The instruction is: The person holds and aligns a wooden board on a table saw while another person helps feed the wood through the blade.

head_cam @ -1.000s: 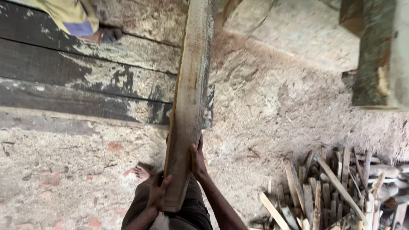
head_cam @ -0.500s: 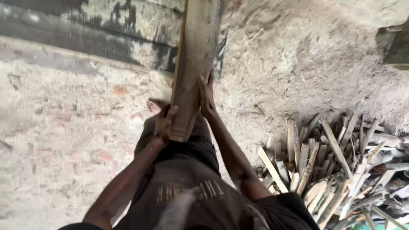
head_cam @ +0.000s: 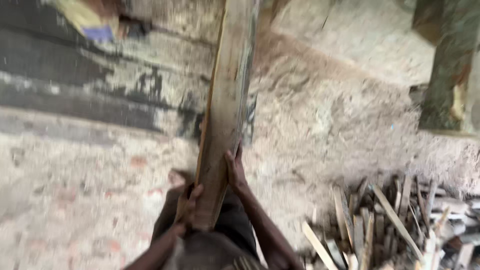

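A long weathered wooden plank [head_cam: 227,95] runs from my waist up and away to the top edge of the view. My left hand [head_cam: 189,206] grips its near end on the left side, fingers wrapped over the edge. My right hand [head_cam: 235,170] presses flat against the plank's right side, a little farther along. The picture is blurred by motion. My dark trousers and a bare foot [head_cam: 176,177] show below the plank.
Sawdust covers the ground [head_cam: 330,115] to the right. A heap of thin wood offcuts [head_cam: 390,220] lies at lower right. Dark planks [head_cam: 75,95] lie at left. A green machine post [head_cam: 450,65] stands at upper right. A person's yellow garment [head_cam: 87,17] shows at top left.
The view has tilted back up, so less of my body shows and the plank reaches farther up the frame. Both hands keep the same hold on the plank.
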